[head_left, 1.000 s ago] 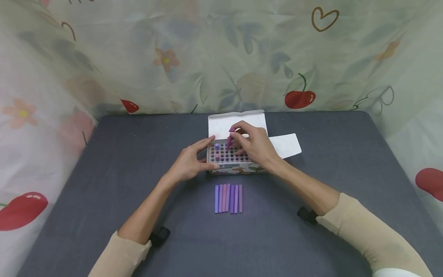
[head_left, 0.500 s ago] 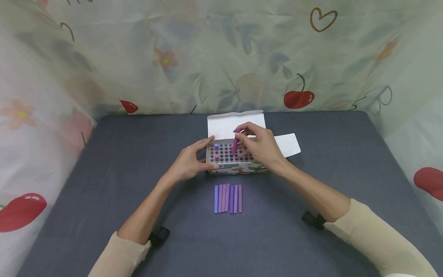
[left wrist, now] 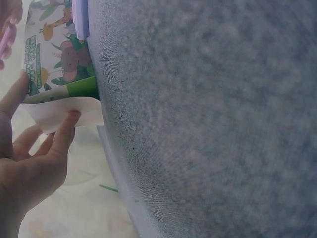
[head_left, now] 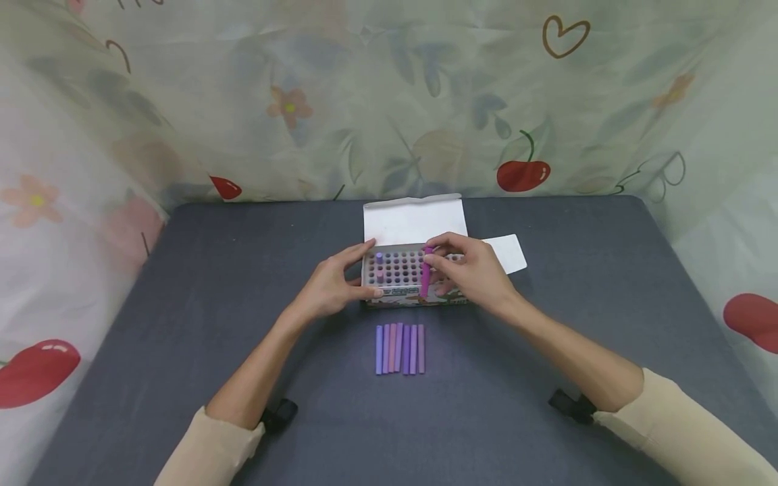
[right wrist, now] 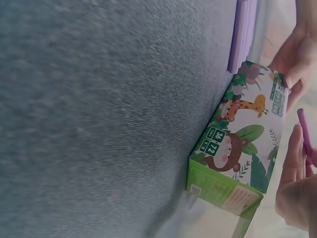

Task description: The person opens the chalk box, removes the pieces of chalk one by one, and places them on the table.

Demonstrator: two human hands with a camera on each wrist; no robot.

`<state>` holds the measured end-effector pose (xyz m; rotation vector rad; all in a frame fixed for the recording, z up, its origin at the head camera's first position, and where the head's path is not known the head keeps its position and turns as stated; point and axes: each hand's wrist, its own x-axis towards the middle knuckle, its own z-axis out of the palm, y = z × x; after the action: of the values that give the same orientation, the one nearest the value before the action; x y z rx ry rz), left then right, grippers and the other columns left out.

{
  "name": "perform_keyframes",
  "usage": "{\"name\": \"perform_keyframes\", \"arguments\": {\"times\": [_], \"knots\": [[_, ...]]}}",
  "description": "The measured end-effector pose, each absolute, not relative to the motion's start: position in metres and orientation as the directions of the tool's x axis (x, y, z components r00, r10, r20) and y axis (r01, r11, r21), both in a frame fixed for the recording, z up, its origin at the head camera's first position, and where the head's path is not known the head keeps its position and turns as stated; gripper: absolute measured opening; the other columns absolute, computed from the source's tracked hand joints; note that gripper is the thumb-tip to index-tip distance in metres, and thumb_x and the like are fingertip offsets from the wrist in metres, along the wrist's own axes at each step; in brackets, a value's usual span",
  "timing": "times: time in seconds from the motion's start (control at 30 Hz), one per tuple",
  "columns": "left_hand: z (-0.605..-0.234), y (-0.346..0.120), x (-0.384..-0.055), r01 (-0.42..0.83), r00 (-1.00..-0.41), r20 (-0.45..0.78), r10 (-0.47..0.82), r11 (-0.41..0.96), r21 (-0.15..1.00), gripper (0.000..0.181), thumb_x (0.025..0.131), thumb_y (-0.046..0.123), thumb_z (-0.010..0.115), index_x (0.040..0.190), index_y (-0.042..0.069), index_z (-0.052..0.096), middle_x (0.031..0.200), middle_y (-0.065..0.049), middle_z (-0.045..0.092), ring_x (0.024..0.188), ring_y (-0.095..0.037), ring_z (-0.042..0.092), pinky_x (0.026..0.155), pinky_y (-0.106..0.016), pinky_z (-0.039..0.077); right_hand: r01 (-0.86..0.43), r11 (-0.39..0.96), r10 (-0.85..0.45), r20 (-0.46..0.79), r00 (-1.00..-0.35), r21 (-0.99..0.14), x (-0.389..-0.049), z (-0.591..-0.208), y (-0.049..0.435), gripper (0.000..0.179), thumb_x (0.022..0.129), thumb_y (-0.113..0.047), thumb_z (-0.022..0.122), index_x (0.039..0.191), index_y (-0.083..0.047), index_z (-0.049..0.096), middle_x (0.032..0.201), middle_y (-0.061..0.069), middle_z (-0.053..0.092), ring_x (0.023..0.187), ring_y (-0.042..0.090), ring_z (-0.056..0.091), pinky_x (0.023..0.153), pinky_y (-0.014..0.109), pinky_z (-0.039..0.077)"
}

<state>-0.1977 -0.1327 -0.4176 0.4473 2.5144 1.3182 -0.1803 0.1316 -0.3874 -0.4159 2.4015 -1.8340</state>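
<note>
My right hand (head_left: 477, 271) pinches a magenta chalk stick (head_left: 425, 275), nearly upright, by its upper part. In the head view its lower end overlaps the front edge of a chalk box (head_left: 402, 300) with a perforated tray (head_left: 398, 267) inside. Two sticks, a lilac chalk (head_left: 379, 258) and a pink chalk (head_left: 379, 276), stand in holes near the tray's left end. My left hand (head_left: 333, 282) holds the box's left end, thumb at the front corner and index finger at the back one. In the left wrist view, other fingers touch a white end flap (left wrist: 64, 111).
Several purple and pink chalk sticks (head_left: 399, 349) lie in a row on the dark cloth-covered table (head_left: 474, 418), in front of the box. The white lid (head_left: 413, 221) stands open behind; a side flap (head_left: 507, 253) extends right. Patterned curtains (head_left: 365, 101) surround the table.
My right hand has moved right and toward the front edge of the box, carrying the magenta chalk away from above the tray's middle. My left hand keeps its place.
</note>
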Motion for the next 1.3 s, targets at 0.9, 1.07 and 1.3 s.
{"name": "perform_keyframes", "arguments": {"times": [0.9, 1.07, 1.3], "knots": [[-0.417, -0.131, -0.199, 0.155, -0.917, -0.089, 0.39, 0.552, 0.819, 0.088, 0.084, 0.019, 0.083, 0.156, 0.029, 0.033, 0.161, -0.006, 0.028, 0.139, -0.032, 0.042, 0.096, -0.034, 0.056, -0.009, 0.244, -0.329, -0.075, -0.941, -0.97, -0.147, -0.416, 0.154, 0.028, 0.091, -0.011, 0.074, 0.116, 0.002, 0.07, 0.089, 0.016, 0.072, 0.075, 0.035, 0.07, 0.058, 0.044, 0.063], [-0.416, -0.131, -0.198, 0.154, -0.916, -0.089, 0.391, 0.547, 0.823, 0.088, 0.084, 0.018, 0.082, 0.156, 0.029, 0.033, 0.161, -0.006, 0.027, 0.141, -0.03, 0.038, 0.098, -0.034, 0.055, 0.028, 0.258, -0.333, -0.117, -0.936, -0.966, -0.141, -0.423, 0.153, 0.03, 0.09, -0.013, 0.076, 0.115, 0.002, 0.071, 0.087, 0.013, 0.073, 0.073, 0.029, 0.071, 0.058, 0.044, 0.063], [-0.418, -0.131, -0.196, 0.148, -0.916, -0.086, 0.392, 0.528, 0.836, 0.088, 0.085, 0.018, 0.081, 0.157, 0.028, 0.032, 0.162, -0.008, 0.025, 0.145, -0.029, 0.032, 0.101, -0.033, 0.053, 0.093, 0.265, -0.349, -0.185, -0.919, -0.96, -0.138, -0.435, 0.152, 0.031, 0.09, -0.014, 0.075, 0.115, 0.003, 0.07, 0.087, 0.013, 0.073, 0.071, 0.029, 0.072, 0.059, 0.044, 0.063]]}}
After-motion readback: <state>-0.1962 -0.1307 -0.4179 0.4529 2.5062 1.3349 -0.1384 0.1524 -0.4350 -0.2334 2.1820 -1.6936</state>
